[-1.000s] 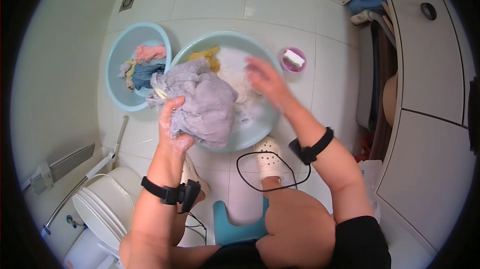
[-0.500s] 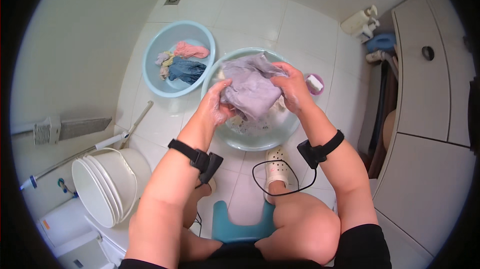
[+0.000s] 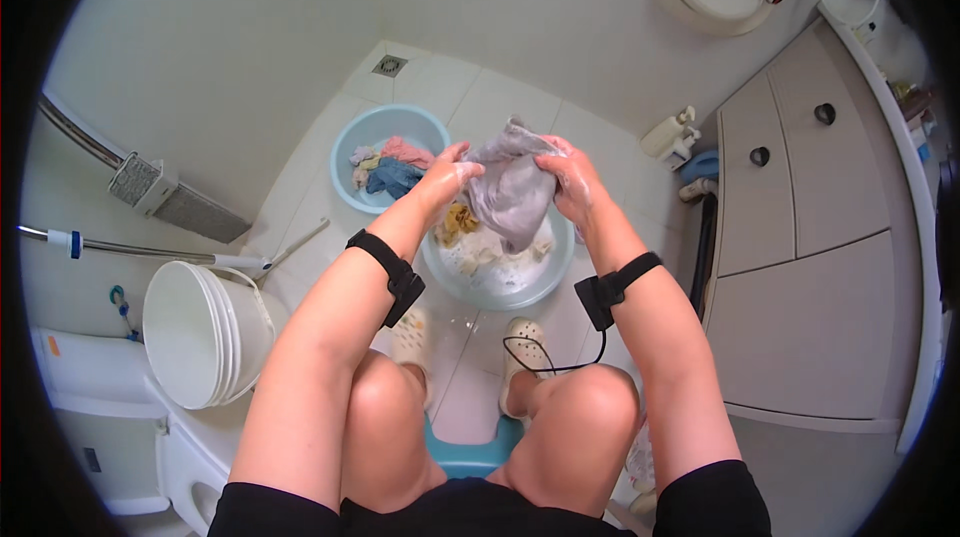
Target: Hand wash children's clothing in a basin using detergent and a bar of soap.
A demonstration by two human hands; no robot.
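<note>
A wet greyish-lilac cloth [image 3: 506,192] hangs bunched between my two hands, above a pale blue basin [image 3: 500,299]. Gripping its left edge is my left hand [image 3: 448,177], closed with the thumb toward the cloth. My right hand [image 3: 574,179] pinches the upper right edge; lather shows on both hands. Inside the basin below lie whitish suds with wet laundry, among it a yellow-brown cloth [image 3: 458,221]. The cloth and my hands cover the basin's far side. What exactly lies under the suds cannot be made out.
A second blue basin [image 3: 346,189] with pink, blue and pale cloths stands at the far left. A white bucket [image 3: 182,337] and a mop pole [image 3: 130,247] are on the left. Pump bottles [image 3: 672,135] and a grey cabinet [image 3: 800,327] stand on the right.
The view has tilted up and shifted, showing more wall and cabinet. The cloth now hangs more narrowly downward, uncovering more of the suds and the yellow-brown cloth. Both hands still hold it.
</note>
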